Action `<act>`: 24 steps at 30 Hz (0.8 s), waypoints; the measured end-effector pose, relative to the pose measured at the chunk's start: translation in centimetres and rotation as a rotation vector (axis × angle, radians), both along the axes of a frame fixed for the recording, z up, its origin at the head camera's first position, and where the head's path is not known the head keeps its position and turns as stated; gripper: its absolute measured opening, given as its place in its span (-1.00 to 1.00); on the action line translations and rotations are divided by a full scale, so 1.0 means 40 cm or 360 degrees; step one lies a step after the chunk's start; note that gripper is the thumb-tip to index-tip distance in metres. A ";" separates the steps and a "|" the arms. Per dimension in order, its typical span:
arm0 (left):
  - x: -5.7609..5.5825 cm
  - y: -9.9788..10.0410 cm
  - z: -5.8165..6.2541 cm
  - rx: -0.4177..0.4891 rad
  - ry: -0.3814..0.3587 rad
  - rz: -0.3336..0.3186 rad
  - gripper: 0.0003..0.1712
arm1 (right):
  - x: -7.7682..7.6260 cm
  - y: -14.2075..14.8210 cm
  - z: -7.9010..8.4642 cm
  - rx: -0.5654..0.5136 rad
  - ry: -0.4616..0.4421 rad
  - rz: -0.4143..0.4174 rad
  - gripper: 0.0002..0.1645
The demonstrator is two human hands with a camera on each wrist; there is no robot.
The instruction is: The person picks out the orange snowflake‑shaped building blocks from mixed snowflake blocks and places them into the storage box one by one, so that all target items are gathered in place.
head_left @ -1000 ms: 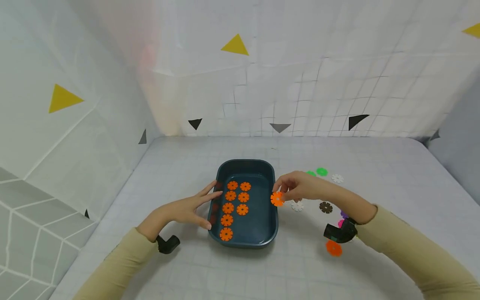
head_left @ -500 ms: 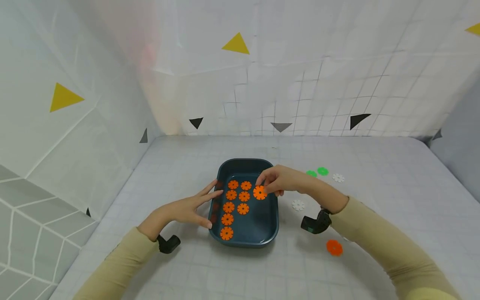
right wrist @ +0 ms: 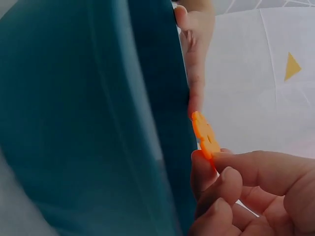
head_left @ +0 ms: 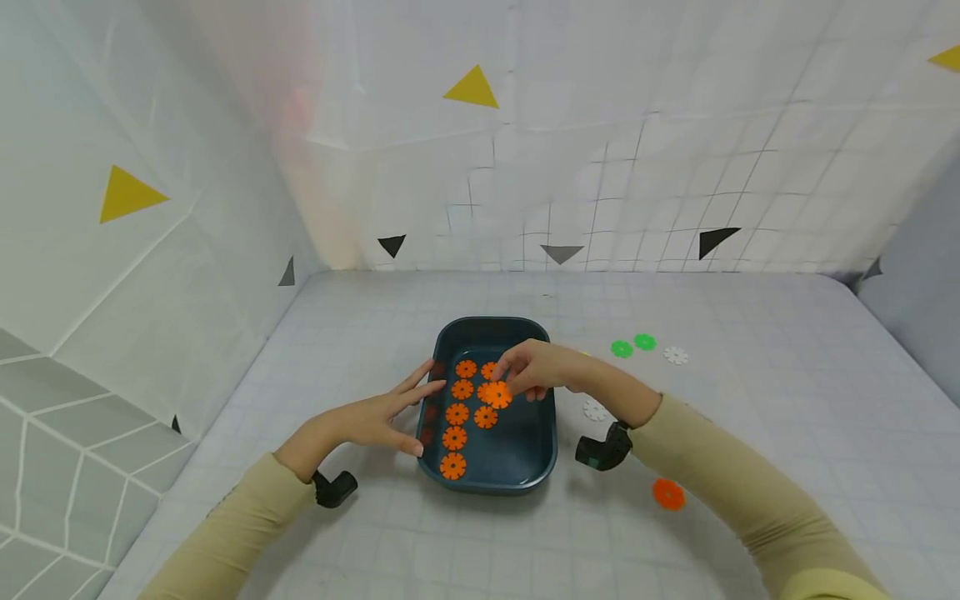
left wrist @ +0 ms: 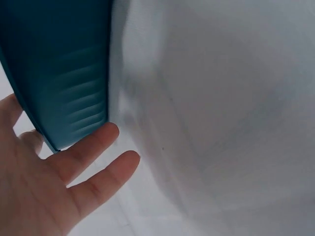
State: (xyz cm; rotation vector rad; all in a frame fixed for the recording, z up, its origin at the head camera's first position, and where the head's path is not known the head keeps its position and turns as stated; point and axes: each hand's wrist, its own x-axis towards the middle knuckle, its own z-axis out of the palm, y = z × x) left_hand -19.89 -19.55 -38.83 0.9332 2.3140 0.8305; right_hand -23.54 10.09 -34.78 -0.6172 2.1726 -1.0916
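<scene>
A dark teal tray (head_left: 521,454) holds several orange notched discs (head_left: 457,414), in a left column and a shorter one beside it. My right hand (head_left: 543,367) is over the tray and pinches one more orange notched disc (head_left: 499,395) between thumb and finger. Seen from above, this disc overlaps part of the second column. The right wrist view shows the held disc (right wrist: 205,132) tilted, nearly edge-on. Against the tray's left side rests my left hand (head_left: 371,417), fingers spread and fairly straight. From the left wrist, two fingers of the left hand (left wrist: 39,187) extend along the tray's outer wall (left wrist: 74,88).
Right of the tray, a white disc (head_left: 595,409) lies near the right wrist. Farther back are two green discs (head_left: 633,345) and another white disc (head_left: 676,356). An orange disc (head_left: 668,494) lies near the right forearm, whose sleeve (head_left: 720,458) hides part of the table.
My right hand has carried the orange disc leftward, from the tray's right rim to above the second column. The left hand and tray have stayed in place.
</scene>
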 end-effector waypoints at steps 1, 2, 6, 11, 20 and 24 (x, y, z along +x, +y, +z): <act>0.000 0.000 -0.001 0.0001 0.0000 -0.0003 0.05 | 0.001 -0.003 -0.002 -0.0004 0.0003 0.0008 -0.68; 0.001 0.000 -0.001 0.0003 0.0000 -0.0002 0.05 | 0.002 -0.007 -0.005 -0.0006 0.0001 0.0011 -0.69; 0.002 -0.001 -0.002 0.0009 0.0002 -0.0009 0.05 | 0.004 -0.020 -0.014 -0.0009 -0.0006 0.0033 -0.70; 0.000 -0.002 -0.003 0.0026 -0.0005 -0.0018 0.06 | 0.002 -0.031 -0.028 0.0007 -0.0012 0.0050 -0.69; -0.006 -0.004 -0.010 0.0018 0.0005 -0.0025 0.09 | 0.002 -0.044 -0.030 0.0024 -0.0078 0.0082 -0.67; -0.005 -0.003 -0.004 0.0012 -0.0003 -0.0030 0.09 | 0.002 -0.049 -0.031 0.0053 -0.0090 0.0102 -0.68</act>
